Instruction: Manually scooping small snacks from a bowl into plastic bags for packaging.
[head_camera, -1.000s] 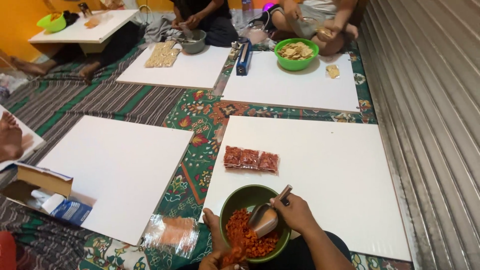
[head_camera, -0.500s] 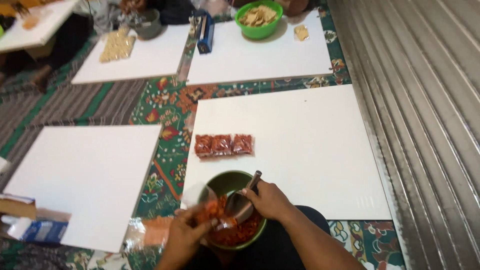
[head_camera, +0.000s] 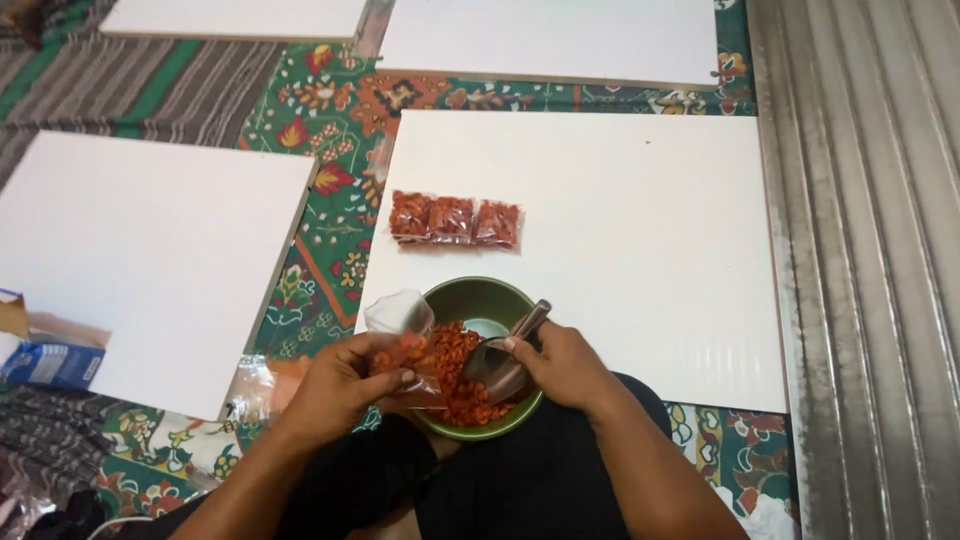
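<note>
Scooping orange-red snack pieces into a small clear bag over the green bowl

Person sits on the floor, round green plastic bowl (head_camera: 487, 303) at their lap, resting on the near edge of the big white flat board (head_camera: 640, 230). Bowl holds a heap of small orange-red snack pieces (head_camera: 462, 385), piled on the near side, far side of the bowl bare.

Left hand (head_camera: 345, 385): grip closed, fingers pinched on a small clear plastic bag (head_camera: 400, 335), mouth up and puffed open, some orange pieces already inside. Bag sits just at the bowl's left rim, partly over it.

Right hand (head_camera: 560, 365): grip closed around the handle of a shiny metal scoop (head_camera: 505, 355), handle pointing up and away, scoop blade down in the pieces, right beside the bag.

Doing this step well, as I judge it: keep the bag mouth held wide and over the bowl so spills drop back in, tip the scoop slowly with its lip inside the bag mouth, don't overload the scoop, hold the bag low on the sides so it doesn't fold shut.

Around: a row of three filled clear packets of the same orange-red snack (head_camera: 456, 220) lies on the board beyond the bowl, apart from it. Crumpled clear plastic bags (head_camera: 262, 380) lie on the patterned green floor cloth (head_camera: 330, 230) left of the left hand. Second white board (head_camera: 150, 260) further left, blue and white cardboard box (head_camera: 45, 360) at its near corner
</note>
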